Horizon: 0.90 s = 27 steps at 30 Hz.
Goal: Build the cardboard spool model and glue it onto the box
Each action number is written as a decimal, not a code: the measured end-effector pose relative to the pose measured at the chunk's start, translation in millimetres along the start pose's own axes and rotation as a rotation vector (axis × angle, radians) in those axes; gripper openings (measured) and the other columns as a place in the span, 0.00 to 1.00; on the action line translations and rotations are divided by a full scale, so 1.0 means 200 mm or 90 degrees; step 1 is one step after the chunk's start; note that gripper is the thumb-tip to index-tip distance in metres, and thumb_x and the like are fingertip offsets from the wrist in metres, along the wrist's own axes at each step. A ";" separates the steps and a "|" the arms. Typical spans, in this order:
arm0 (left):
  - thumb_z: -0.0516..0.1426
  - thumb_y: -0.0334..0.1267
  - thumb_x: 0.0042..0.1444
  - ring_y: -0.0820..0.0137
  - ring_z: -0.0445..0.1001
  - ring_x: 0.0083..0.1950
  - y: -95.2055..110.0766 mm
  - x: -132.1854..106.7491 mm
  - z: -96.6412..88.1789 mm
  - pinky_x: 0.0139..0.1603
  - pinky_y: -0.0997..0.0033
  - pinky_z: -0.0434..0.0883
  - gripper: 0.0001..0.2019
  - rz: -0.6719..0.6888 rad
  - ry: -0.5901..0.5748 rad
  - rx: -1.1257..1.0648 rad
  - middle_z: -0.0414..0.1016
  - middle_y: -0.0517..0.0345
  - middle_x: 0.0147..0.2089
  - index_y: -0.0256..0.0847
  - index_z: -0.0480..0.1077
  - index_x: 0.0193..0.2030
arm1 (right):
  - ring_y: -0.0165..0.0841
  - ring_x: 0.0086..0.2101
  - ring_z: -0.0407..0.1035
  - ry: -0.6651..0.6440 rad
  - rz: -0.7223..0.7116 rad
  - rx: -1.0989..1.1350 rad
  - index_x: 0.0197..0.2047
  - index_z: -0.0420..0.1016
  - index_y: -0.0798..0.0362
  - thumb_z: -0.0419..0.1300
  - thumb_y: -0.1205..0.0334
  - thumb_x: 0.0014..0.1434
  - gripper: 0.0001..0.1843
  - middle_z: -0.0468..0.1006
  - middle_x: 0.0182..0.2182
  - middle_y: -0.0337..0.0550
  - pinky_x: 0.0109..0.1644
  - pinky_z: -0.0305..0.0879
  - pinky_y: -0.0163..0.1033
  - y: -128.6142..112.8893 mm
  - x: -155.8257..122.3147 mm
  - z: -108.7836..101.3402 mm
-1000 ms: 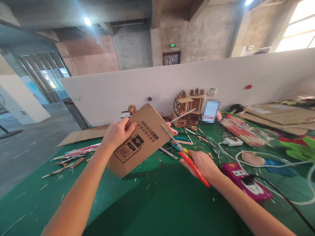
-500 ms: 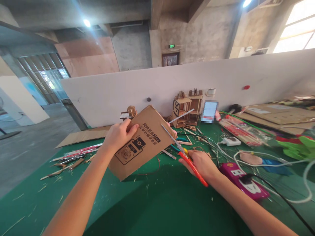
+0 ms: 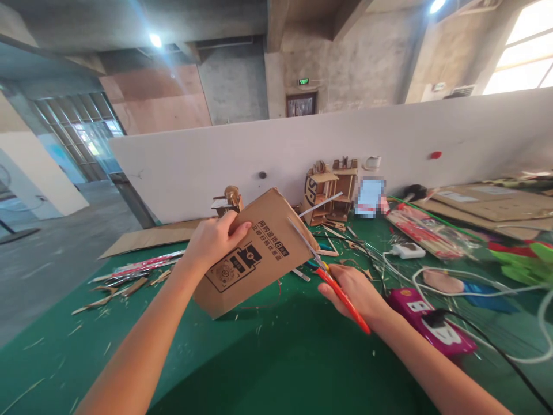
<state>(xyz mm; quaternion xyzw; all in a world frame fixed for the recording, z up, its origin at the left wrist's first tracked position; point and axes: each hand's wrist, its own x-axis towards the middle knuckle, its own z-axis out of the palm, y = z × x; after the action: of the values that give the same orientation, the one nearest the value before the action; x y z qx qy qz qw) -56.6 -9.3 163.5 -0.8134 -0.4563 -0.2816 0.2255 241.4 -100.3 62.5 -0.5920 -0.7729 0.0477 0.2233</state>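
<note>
My left hand (image 3: 220, 239) grips a brown piece of cardboard (image 3: 263, 271) printed with black characters and a code, thumb on its near face. The cardboard is tilted above the green table (image 3: 276, 369). In my right hand (image 3: 354, 288) are scissors (image 3: 341, 297) with red-orange handles. Their blades are apart at the cardboard's right edge, one in front of its face and the other showing beyond the edge. Whether the blades bite into the cardboard I cannot tell. Part of my left fingers is hidden behind the sheet.
A small cardboard shelf model (image 3: 326, 193) stands behind, beside a phone (image 3: 369, 196). At right are a purple power strip (image 3: 432, 323), a white charger (image 3: 407, 249), cables and flat cardboard (image 3: 496, 204). Wood strips (image 3: 129, 276) and scraps lie at left. A white partition (image 3: 194, 167) borders the back.
The cardboard has shifted slightly right and its printed face has turned a little. My left hand moved right with it; the scissors shifted slightly right and down. The view also shifted slightly.
</note>
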 end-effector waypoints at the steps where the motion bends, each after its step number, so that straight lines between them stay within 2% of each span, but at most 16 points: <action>1: 0.46 0.53 0.64 0.67 0.69 0.23 0.00 0.00 0.00 0.25 0.69 0.56 0.19 0.000 0.001 -0.003 0.69 0.58 0.21 0.41 0.67 0.36 | 0.36 0.26 0.67 0.001 0.013 -0.002 0.26 0.55 0.49 0.46 0.45 0.62 0.20 0.73 0.26 0.45 0.30 0.53 0.39 0.00 0.00 0.00; 9: 0.46 0.53 0.64 0.66 0.68 0.24 0.00 0.00 0.02 0.25 0.69 0.56 0.19 -0.011 -0.007 -0.040 0.68 0.58 0.21 0.41 0.68 0.37 | 0.37 0.24 0.67 -0.010 0.039 -0.001 0.23 0.54 0.48 0.46 0.45 0.62 0.21 0.73 0.23 0.45 0.29 0.52 0.39 0.01 0.01 0.01; 15: 0.47 0.54 0.64 0.68 0.63 0.22 -0.01 0.00 0.02 0.25 0.69 0.53 0.18 -0.023 -0.031 -0.059 0.62 0.60 0.20 0.42 0.66 0.35 | 0.35 0.24 0.65 -0.013 -0.043 0.005 0.25 0.53 0.48 0.47 0.46 0.62 0.19 0.70 0.23 0.43 0.30 0.52 0.39 0.03 0.01 0.01; 19: 0.48 0.53 0.63 0.70 0.60 0.21 -0.01 0.00 0.01 0.25 0.69 0.52 0.17 -0.023 -0.035 -0.068 0.59 0.63 0.18 0.43 0.64 0.32 | 0.35 0.24 0.64 -0.010 -0.057 0.030 0.27 0.54 0.48 0.49 0.46 0.61 0.17 0.69 0.24 0.42 0.30 0.52 0.39 0.04 0.00 0.01; 27: 0.46 0.55 0.63 0.68 0.66 0.24 -0.01 0.01 0.04 0.27 0.70 0.55 0.20 -0.050 0.007 -0.038 0.70 0.58 0.24 0.41 0.68 0.37 | 0.35 0.25 0.65 -0.044 -0.064 0.081 0.29 0.60 0.50 0.44 0.41 0.63 0.22 0.69 0.25 0.42 0.31 0.55 0.38 0.03 0.01 0.00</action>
<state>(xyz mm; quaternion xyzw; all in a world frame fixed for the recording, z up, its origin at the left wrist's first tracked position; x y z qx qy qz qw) -55.6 -3.0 159.4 -0.7998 -0.4781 -0.3079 0.1924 247.4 -97.1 61.3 -0.5351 -0.8043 0.1056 0.2357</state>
